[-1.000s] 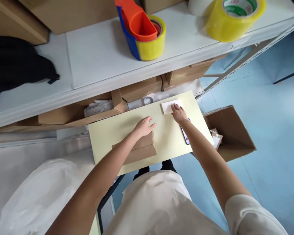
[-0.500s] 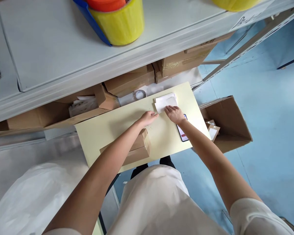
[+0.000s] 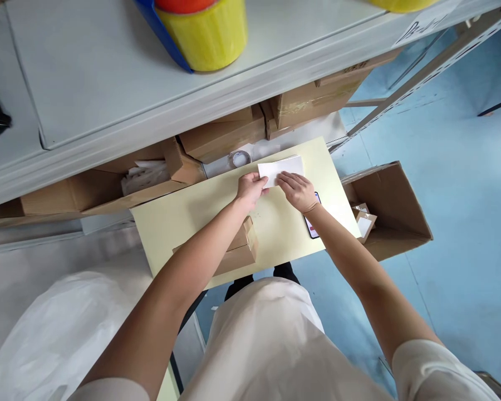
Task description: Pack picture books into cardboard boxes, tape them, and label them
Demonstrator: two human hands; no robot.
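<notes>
My left hand (image 3: 251, 188) pinches the left edge of a white paper slip (image 3: 271, 169), its thumb on top and its fingers beneath. My right hand (image 3: 296, 190) holds the near side of the same slip, fingers bent and close together; its fingertips are partly hidden. The slip lies over a small stack of white paper at the far side of a pale yellow table (image 3: 196, 210). A smartphone (image 3: 313, 229) lies beside my right wrist, partly covered by it. Under my left forearm sits a small cardboard box (image 3: 237, 253), partly hidden.
An open carton (image 3: 394, 217) with small boxes stands on the floor at the right. Beyond the table are a tape roll (image 3: 240, 159) and several cartons (image 3: 223, 136) below a grey shelf (image 3: 100, 67). A yellow tub (image 3: 221, 42) stands on that shelf.
My left hand has moved right and forward and has taken hold of the slip's left edge. The slip has straightened and shifted slightly left. My right hand stays at the paper.
</notes>
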